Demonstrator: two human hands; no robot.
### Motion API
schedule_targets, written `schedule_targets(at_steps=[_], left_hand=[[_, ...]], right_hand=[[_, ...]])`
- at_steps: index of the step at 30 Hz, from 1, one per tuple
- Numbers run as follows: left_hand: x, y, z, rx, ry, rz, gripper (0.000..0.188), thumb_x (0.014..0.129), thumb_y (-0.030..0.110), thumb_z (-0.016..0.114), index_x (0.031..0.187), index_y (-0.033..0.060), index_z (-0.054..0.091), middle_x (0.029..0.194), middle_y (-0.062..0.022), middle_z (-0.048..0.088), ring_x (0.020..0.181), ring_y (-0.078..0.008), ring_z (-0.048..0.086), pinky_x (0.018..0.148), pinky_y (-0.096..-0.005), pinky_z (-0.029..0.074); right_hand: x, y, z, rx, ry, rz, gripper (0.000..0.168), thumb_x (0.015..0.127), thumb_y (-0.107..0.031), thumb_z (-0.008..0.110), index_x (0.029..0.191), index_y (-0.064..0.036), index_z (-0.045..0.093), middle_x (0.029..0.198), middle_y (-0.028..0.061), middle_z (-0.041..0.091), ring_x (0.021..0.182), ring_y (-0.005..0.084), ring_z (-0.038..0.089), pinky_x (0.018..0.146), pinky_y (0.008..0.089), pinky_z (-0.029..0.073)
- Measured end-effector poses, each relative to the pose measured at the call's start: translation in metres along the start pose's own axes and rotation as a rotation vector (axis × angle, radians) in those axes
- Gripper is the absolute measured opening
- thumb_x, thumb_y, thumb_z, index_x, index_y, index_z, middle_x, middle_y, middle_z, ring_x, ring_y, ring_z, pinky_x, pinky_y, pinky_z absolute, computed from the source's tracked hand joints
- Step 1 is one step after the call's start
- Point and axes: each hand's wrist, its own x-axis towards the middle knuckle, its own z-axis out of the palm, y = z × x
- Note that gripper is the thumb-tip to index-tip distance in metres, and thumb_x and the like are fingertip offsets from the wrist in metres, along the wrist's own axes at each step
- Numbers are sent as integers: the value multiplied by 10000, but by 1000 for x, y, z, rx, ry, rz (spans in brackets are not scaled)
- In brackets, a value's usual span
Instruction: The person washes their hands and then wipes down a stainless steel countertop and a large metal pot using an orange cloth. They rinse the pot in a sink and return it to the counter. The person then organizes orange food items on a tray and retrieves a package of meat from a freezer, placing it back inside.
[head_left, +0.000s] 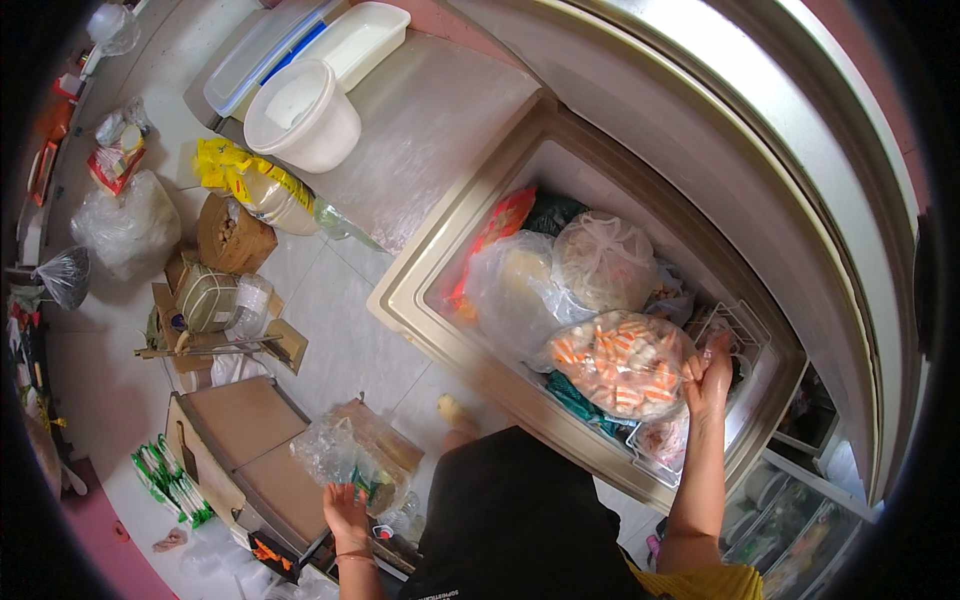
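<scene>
My right hand (706, 375) grips the gathered end of a clear plastic bag of orange-and-white food pieces (622, 364), inside an open chest freezer (450, 217). That bag lies on other bags. Behind it are a tied translucent bag (604, 259) and a cloudy plastic bag (510, 292), with a red bag (502, 225) at the freezer's left wall. A white wire basket (739, 326) is near my right hand, and pinkish bagged food (664, 439) lies lower down. My left hand (346, 514) hangs away from the freezer with its fingers apart, holding nothing visible.
The raised freezer lid (735, 135) curves along the right. A white tub (300, 120) and a shallow white container (367, 45) stand on a metal surface (442, 112). On the floor are a cardboard box (236, 240), a rice-like sack (274, 199) and a carton (375, 442). Glass-fronted shelves (795, 517) stand lower right.
</scene>
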Motion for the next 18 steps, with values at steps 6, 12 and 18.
schedule_targets(at_steps=[6,12,18], left_hand=[[5,8,15,37,-59,47,210,846,341,567,944,170,496,868,23,514,934,-158,473,826,-395,365],[-4,20,65,180,-94,251,261,873,314,544,1049,137,468,992,7,504,999,-177,457,881,-397,348],[22,32,159,372,-419,350,364,873,198,550,1195,89,421,1151,-66,476,1076,-198,471,904,-377,378]], right_hand=[[35,55,-19,-723,-150,-148,249,930,-309,461,859,-78,524,700,-1,535,537,83,482,431,235,371],[11,39,38,-499,-153,-20,252,936,-279,440,779,-90,494,646,-27,456,507,90,370,457,249,273],[-22,14,87,-162,19,115,292,932,-260,434,666,-160,367,520,-33,293,385,89,213,372,253,147]])
